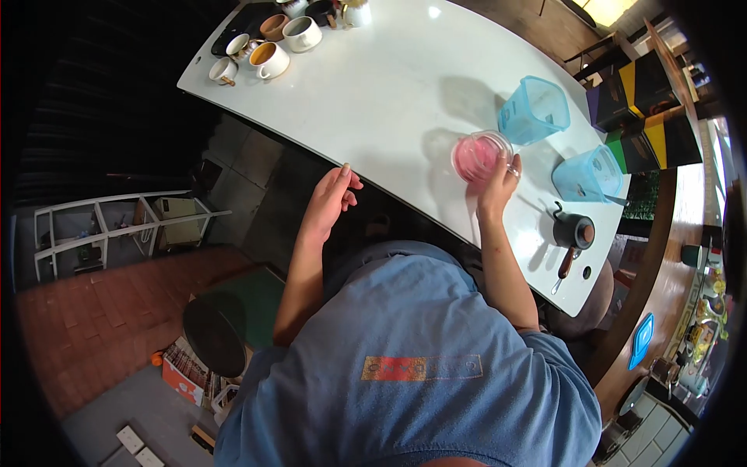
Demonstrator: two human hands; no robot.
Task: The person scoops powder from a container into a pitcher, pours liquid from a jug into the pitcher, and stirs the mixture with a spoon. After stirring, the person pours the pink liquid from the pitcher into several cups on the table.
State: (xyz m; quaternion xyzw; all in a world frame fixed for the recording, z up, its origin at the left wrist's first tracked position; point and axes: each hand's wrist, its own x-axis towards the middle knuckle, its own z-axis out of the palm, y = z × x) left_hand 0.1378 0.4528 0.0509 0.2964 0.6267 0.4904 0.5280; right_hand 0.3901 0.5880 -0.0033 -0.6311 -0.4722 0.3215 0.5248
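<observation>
My right hand is closed on a clear glass container with something pink in it, at the white table's near edge. Its fingers wrap round the container's right side. My left hand hangs in the air just off the table edge, its fingers partly curled and apart, with nothing in it. Behind the glass container stands a light blue translucent plastic container. A second blue container is to the right of my right hand, with a utensil sticking out at its side.
Several mugs stand at the table's far left. A dark pot with a wooden handle and a spoon are near the right corner. Dark boxes lie beyond the right edge. A round dark stool is at the lower left.
</observation>
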